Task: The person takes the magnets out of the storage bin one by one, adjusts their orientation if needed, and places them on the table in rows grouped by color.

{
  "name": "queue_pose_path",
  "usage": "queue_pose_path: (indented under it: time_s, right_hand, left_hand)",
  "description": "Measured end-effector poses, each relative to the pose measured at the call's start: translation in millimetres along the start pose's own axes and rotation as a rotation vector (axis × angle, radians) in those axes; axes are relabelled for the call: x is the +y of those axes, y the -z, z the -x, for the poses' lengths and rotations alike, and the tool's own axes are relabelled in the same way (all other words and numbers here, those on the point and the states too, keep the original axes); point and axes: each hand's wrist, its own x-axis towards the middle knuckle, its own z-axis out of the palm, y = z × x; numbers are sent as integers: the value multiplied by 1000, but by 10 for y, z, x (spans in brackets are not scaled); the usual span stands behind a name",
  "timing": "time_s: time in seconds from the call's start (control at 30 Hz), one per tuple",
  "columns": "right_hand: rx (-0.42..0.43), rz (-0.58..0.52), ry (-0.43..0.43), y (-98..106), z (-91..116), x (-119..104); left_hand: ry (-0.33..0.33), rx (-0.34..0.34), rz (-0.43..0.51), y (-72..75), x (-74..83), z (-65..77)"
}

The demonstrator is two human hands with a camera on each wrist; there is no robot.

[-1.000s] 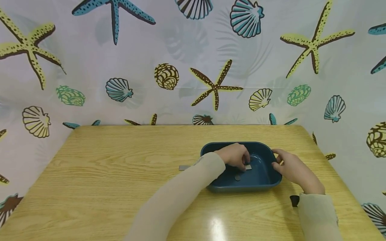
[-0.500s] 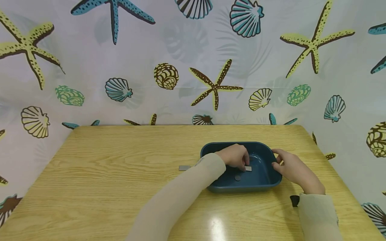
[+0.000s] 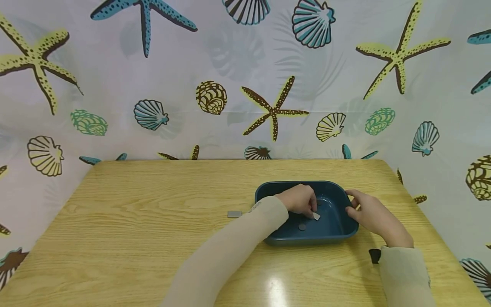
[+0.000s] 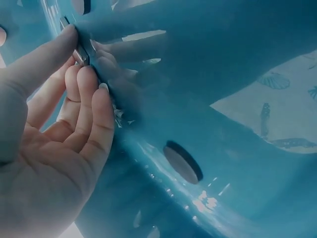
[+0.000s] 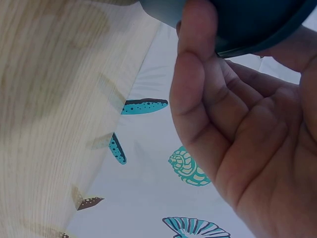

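My left hand [image 3: 300, 199] reaches down into a dark blue plastic basin [image 3: 307, 240]. Thumb and fingertips pinch a small flat grey rectangular piece [image 3: 316, 216], whose metallic edge shows in the left wrist view. A dark round disc [image 3: 302, 227] lies on the basin floor close by, and other discs, such as a grey disc [image 4: 80, 6], appear in the left wrist view. My right hand [image 3: 374, 215] grips the basin's right rim [image 5: 270, 47] between thumb and fingers. Part of the basin floor is hidden by my left hand and sleeve.
Left of the basin, a grey rectangular strip [image 3: 234, 214] lies on the wooden table [image 3: 153, 200], partly near my left sleeve. A small black object [image 3: 374, 256] sits beside my right sleeve. A patterned shell-and-starfish cloth [image 3: 238, 85] hangs behind the table.
The grey rectangular piece has tilted, its right end swinging slightly toward me. My left hand has shifted only a little; my right hand and the basin stay in place.
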Motion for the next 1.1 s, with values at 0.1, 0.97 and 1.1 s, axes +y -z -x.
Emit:
queue_pose_path:
  time_s: [0.1, 0.97, 1.1]
  right_hand:
    - [-3, -2, -4, 4, 3, 6]
    - [-3, 9, 2, 6, 5, 0]
    - [-5, 10, 4, 6, 8, -3]
  left_hand:
    - [6, -18, -29, -5, 14, -17]
    - [-16, -50, -2, -14, -5, -14]
    - [-28, -50, -11, -6, 3, -13]
